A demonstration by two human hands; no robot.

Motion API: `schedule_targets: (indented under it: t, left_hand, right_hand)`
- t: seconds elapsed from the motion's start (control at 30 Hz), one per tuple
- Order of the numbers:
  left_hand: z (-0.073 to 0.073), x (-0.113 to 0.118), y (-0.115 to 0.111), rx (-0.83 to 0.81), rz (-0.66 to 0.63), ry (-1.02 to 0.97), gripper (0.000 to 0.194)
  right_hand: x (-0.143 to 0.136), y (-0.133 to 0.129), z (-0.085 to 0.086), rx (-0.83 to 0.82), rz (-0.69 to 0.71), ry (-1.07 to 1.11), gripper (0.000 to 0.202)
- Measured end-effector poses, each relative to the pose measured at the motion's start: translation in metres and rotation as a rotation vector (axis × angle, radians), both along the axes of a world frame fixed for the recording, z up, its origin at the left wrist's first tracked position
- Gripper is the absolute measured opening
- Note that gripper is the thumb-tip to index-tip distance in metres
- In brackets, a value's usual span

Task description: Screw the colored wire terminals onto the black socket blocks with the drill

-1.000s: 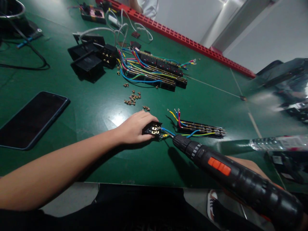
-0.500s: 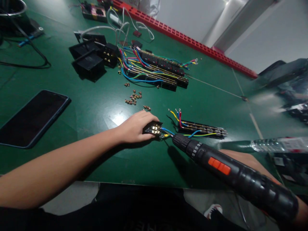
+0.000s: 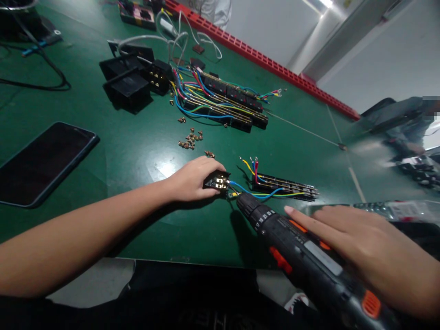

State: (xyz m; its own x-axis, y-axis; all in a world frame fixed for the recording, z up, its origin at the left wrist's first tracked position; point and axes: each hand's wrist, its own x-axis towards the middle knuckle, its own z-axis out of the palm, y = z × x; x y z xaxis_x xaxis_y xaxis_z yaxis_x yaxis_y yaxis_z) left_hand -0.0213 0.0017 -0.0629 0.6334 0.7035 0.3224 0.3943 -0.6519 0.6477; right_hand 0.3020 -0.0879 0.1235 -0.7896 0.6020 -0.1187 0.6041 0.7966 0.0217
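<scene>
My left hand (image 3: 192, 181) is wrapped round a small black socket block (image 3: 220, 182) with brass contacts, pressing it against the table. Blue and yellow wires run from this block to a black strip (image 3: 285, 186) with metal rails on the right. In my right hand (image 3: 360, 240) is a black and orange cordless drill (image 3: 275, 224), tilted, its index finger stretched along the body. The drill's chuck stands close to the block's wire end, near a yellow-sleeved terminal (image 3: 234, 195). The tip of the bit is hard to make out there.
Loose brass screws (image 3: 190, 137) lie beyond my left hand. Behind them are wired black strips (image 3: 223, 98) and black plastic housings (image 3: 129, 87). A phone (image 3: 48, 162) lies at left. A red slotted rail (image 3: 271, 59) runs along the far edge; another person (image 3: 405, 123) is at right.
The drill has rolled about its length and its chuck has come nearer the block. My right hand has come into fuller view on its upper side. My left hand holds still.
</scene>
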Motion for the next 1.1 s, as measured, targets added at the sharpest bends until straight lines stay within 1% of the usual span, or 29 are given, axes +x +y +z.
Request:
schedule_targets:
  t: [0.03, 0.1, 0.2, 0.37, 0.73, 0.97, 1.1]
  left_hand:
    - [0.0, 0.0, 0.0, -0.001, 0.0, -0.003, 0.041]
    - [0.0, 0.001, 0.0, 0.0, -0.002, -0.005, 0.041]
    - [-0.001, 0.001, 0.0, 0.001, 0.0, -0.005, 0.041]
    - [-0.002, 0.0, 0.001, 0.008, 0.001, -0.002, 0.042]
    - [0.001, -0.001, 0.0, 0.042, -0.009, 0.014, 0.04]
    - [0.003, 0.0, -0.004, 0.07, -0.009, 0.025, 0.039]
    - [0.003, 0.0, -0.004, 0.08, -0.008, 0.029, 0.04]
  right_hand:
    - [-0.004, -0.002, 0.001, 0.044, 0.058, -0.039, 0.049]
    - [-0.01, -0.006, 0.003, 0.094, 0.113, -0.083, 0.052]
    - [-0.011, -0.011, 0.004, 0.102, 0.116, -0.1, 0.054]
    - [-0.006, -0.012, 0.005, 0.123, 0.129, -0.123, 0.051]
    - [0.009, -0.023, 0.007, -0.006, 0.02, -0.043, 0.062]
    - [0.005, -0.02, 0.008, -0.024, 0.024, -0.029, 0.063]
    - [0.008, -0.022, 0.007, -0.034, -0.021, -0.031, 0.066]
